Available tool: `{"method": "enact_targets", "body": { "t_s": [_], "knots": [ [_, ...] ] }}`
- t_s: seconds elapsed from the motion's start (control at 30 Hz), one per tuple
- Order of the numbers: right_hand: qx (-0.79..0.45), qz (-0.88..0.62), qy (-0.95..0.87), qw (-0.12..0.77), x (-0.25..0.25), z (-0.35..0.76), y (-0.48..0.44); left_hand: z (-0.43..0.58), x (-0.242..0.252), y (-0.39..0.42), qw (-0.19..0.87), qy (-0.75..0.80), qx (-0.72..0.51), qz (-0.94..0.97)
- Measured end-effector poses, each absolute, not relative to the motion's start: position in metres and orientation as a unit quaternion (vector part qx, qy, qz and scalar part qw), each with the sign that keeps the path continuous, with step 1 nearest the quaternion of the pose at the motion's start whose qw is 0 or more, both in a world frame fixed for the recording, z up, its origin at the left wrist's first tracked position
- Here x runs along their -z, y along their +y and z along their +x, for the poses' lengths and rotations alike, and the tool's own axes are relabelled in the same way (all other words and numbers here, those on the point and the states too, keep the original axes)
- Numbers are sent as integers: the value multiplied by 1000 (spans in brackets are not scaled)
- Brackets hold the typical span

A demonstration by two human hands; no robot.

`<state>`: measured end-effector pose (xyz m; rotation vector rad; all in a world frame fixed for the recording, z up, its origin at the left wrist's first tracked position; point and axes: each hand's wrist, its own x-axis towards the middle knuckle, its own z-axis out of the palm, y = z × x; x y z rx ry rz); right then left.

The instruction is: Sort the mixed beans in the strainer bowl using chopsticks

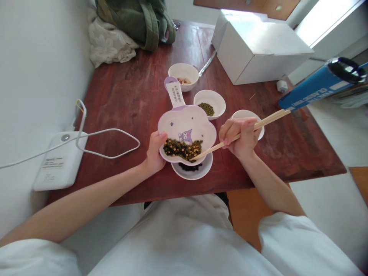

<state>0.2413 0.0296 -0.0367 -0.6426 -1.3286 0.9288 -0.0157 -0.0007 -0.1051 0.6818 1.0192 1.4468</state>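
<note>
My left hand (pixel 156 151) grips the near left rim of a flower-shaped bowl (pixel 186 119) with a purple edge and a labelled handle. Mixed beans (pixel 182 149), dark, green and yellowish, lie along its near side. The bowl is tilted toward me above a white bowl (pixel 195 174) of black beans (pixel 189 167), partly covering it. In my right hand (pixel 241 136) is a pair of wooden chopsticks (pixel 218 146), fingers closed round them, their tips among the mixed beans. Just beyond my right hand sits another white bowl (pixel 245 114), mostly hidden by the hand.
A white bowl of green beans (pixel 206 109) and one with pale pieces (pixel 183 81) stand farther back on the red-brown table (pixel 123 103). Around are a white box (pixel 258 50), a blue cylinder (pixel 319 86), a green bag (pixel 135 23) and a power bank (pixel 61 161) with cable.
</note>
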Motion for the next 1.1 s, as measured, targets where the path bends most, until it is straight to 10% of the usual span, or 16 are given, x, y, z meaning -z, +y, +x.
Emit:
{"method": "enact_targets", "body": {
  "t_s": [1.1],
  "knots": [
    [-430, -281, -555, 655, 37, 235, 34, -8, 87, -2, 602, 429, -604, 298]
  ]
}}
